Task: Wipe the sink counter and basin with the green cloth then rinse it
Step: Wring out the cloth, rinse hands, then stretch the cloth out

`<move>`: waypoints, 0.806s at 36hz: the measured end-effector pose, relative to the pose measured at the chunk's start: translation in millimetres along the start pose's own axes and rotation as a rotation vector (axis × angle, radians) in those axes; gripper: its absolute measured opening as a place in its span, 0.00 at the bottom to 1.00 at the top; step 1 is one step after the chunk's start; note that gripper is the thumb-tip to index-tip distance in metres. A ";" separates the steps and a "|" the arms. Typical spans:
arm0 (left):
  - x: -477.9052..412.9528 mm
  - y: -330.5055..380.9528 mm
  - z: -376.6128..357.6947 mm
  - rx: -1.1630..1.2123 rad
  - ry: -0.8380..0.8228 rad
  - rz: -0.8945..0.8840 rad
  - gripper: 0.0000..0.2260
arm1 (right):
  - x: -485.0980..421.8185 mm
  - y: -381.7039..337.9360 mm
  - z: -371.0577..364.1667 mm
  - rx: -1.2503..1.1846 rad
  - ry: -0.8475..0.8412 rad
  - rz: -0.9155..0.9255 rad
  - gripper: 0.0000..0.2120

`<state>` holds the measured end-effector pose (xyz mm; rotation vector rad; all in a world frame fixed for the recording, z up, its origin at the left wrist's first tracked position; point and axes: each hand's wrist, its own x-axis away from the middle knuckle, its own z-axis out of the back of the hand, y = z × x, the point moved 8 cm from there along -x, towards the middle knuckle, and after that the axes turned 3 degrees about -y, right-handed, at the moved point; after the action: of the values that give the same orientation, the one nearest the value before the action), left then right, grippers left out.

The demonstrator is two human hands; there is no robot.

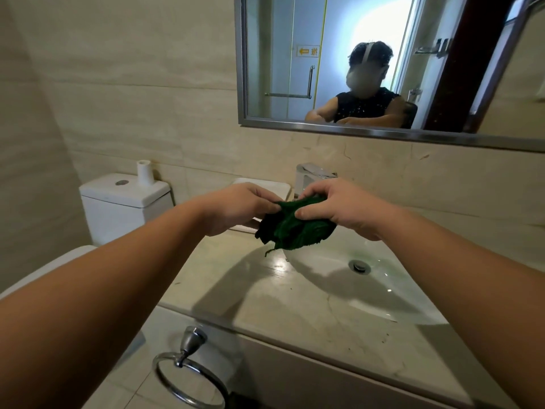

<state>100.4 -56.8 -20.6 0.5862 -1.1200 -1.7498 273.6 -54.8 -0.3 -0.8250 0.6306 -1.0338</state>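
A bunched green cloth [296, 228] hangs in the air above the left rim of the white oval basin [380, 293]. My left hand [239, 206] pinches its left edge and my right hand [339, 206] grips its top right, thumb pressed on the fabric. The beige marble counter [265, 302] surrounds the basin, with small dark specks near its front right. A chrome drain [359, 265] sits in the basin's middle. The chrome faucet [312, 174] stands just behind my hands; I see no water running.
A white toilet tank [124, 202] with a paper roll core [144, 172] stands left of the counter. A chrome towel ring [188, 376] hangs on the cabinet side below. A framed mirror [383, 63] hangs above, showing a person's reflection.
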 end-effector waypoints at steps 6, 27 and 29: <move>-0.8 -0.8 17.7 0.039 0.166 -0.034 0.10 | -6.8 -6.7 -6.5 0.066 -0.011 0.028 0.03; 8.0 24.4 44.4 -0.254 0.409 -0.111 0.10 | -19.8 -20.6 -7.7 0.247 -0.096 -0.087 0.17; 9.2 26.2 44.0 -0.258 0.402 -0.113 0.10 | -17.8 -21.0 -12.1 0.265 -0.178 -0.125 0.20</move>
<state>74.2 -49.8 23.9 0.8082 -0.5832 -1.7368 247.0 -47.6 11.8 -0.7189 0.2861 -1.1152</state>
